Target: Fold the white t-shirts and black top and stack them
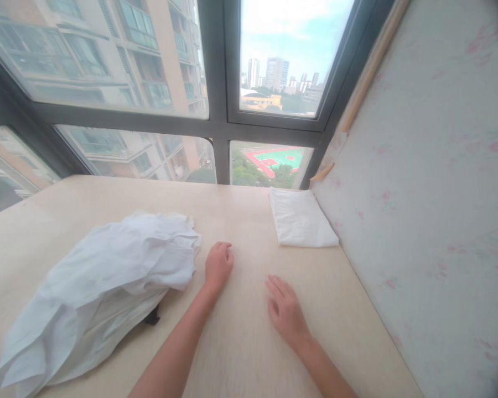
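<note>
On the pale wooden surface, my left hand (219, 264) rests with its fingers curled in, just right of a loose heap of white cloth (120, 260). What those fingers hold, if anything, is hidden. My right hand (285, 307) is lower and further right, its fingers stretched forward and nothing in it. A flat, folded white cloth (301, 218) lies beyond it, near the wall, touched by neither hand. Under the heap's lower right edge, a small black piece (152, 316) sticks out.
Dark window frames (221, 127) rise along the surface's far edge, with buildings and a sports court outside. On the right stands a wall with faded flower-patterned paper (419, 193), and torn brownish trim (363, 83) runs beside the window.
</note>
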Demonstrator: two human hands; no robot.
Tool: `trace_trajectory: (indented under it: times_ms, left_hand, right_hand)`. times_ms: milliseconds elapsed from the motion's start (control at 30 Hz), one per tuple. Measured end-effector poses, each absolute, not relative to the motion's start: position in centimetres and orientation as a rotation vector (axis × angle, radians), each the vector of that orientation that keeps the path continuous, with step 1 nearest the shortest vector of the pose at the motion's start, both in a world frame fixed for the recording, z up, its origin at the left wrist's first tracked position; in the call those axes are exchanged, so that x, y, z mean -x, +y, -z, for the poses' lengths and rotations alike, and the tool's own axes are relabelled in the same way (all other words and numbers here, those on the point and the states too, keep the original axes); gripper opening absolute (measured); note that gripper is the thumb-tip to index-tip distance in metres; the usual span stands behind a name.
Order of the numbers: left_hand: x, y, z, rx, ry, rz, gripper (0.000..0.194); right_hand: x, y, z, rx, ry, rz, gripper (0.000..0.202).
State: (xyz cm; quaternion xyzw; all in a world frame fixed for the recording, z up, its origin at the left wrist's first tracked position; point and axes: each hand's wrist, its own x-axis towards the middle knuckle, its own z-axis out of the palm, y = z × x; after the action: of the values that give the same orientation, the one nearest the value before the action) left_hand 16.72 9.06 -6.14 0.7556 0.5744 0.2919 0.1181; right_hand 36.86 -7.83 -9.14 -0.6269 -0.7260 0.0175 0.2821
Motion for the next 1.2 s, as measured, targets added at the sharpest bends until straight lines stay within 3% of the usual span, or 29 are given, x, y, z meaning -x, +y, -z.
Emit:
trace_trajectory:
  times_ms: [133, 333, 567, 800, 1067, 1200]
  left_hand:
    - [-17.6, 6.4, 6.1, -2.386, 1.601, -0.765, 0.043]
    - [-18.8, 1.0, 6.9, -2.587, 1.554, -0.502, 0.060]
    - [-18.6, -4.2, 6.2, -2.615, 1.449, -0.395, 0.057]
    - [-16.0, -7.0, 5.5, -2.452, 1.399, -0.579, 0.048]
    - [-2.8, -3.0, -3.2, -2.371, 2.061, -1.249, 0.035]
    - [3.5, -0.5, -6.3, -2.404, 2.346, -0.952, 0.044]
  right_hand:
    - [-34.7, -11.7, 8.9, 1.748, -1.926, -0.085, 0.054]
    - [-34.0, -9.8, 7.4, 1.815, -2.073, -0.041, 0.052]
    - [-33.9, -8.2, 7.4, 1.811, -2.131, -0.033, 0.051]
    - [-34.0, -8.2, 7.5, 1.807, -2.143, -0.039, 0.050]
    - [-33.8, -8.3, 7.4, 1.806, -2.113, -0.082, 0.052]
    - [-33.7, -8.3, 7.4, 1.805, -2.096, -0.082, 0.051]
